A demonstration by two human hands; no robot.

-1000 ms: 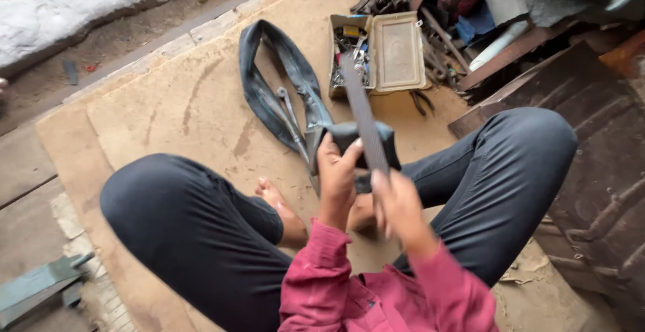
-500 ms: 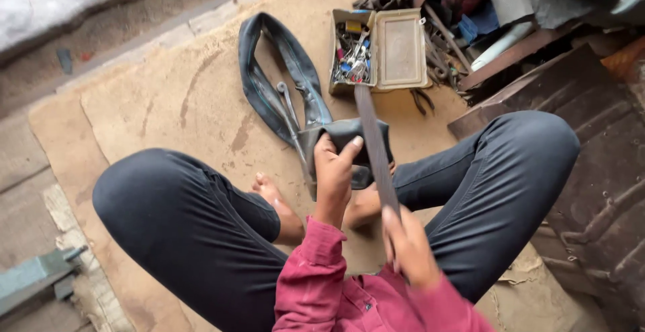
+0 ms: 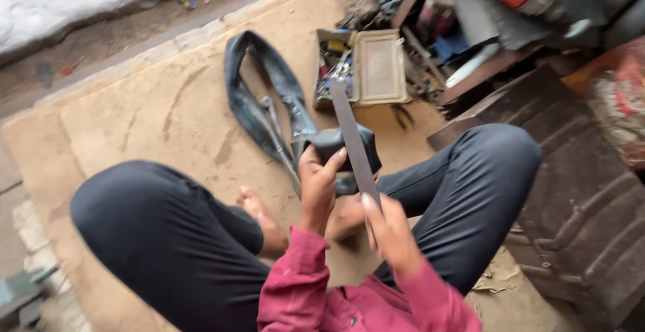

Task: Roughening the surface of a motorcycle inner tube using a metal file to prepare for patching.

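I sit cross-legged on a brown mat (image 3: 161,110). My left hand (image 3: 317,184) grips a folded part of a black rubber inner tube (image 3: 269,97) just above my feet. The rest of the tube lies in a loop on the mat in front of me. My right hand (image 3: 390,234) holds the near end of a long flat metal file (image 3: 353,137), whose blade lies across the folded rubber and points away from me.
An open metal toolbox (image 3: 366,67) with small tools stands on the mat beyond the tube. Two metal levers (image 3: 275,134) lie on the tube loop. Scrap metal and clutter (image 3: 470,43) fill the right side; a dark ribbed tyre (image 3: 591,211) lies by my right knee.
The file has slid toward me across the folded rubber as my right hand drew back. My left hand keeps its hold on the tube.
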